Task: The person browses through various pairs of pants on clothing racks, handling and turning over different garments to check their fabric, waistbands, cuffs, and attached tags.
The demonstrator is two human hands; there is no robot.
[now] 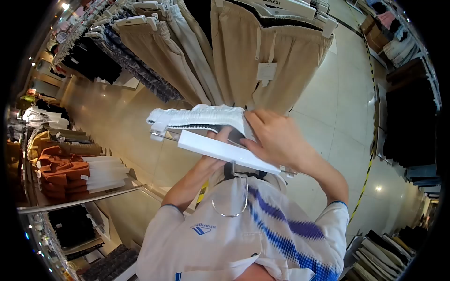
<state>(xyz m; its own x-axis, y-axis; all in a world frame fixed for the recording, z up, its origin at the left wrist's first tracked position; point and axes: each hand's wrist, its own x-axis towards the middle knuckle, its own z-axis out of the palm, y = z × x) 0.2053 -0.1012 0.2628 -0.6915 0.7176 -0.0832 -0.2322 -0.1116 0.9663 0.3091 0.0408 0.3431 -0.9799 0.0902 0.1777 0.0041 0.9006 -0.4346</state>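
A white clip hanger [220, 149] lies across in front of my chest, its wire hook [246, 199] pointing towards my shirt. White trousers [201, 114] with a gathered elastic waistband hang from it; the left clip [160, 126] is on one end of the waistband. My left hand [222, 136] reaches up from beneath the hanger bar, its fingers curled around it by the waistband opening; the bar hides part of the hand. With thumb and fingers closed, my right hand [274, 136] grips the right end of the waistband. The right clip [288, 172] sits apart from the cloth.
Beige trousers [234, 51] with a white tag hang on a rack directly ahead, beside more trousers [159, 56]. Orange and white garments [63, 168] hang at the left. Dark clothes [410, 117] line the right side, past yellow-black floor tape [370, 159].
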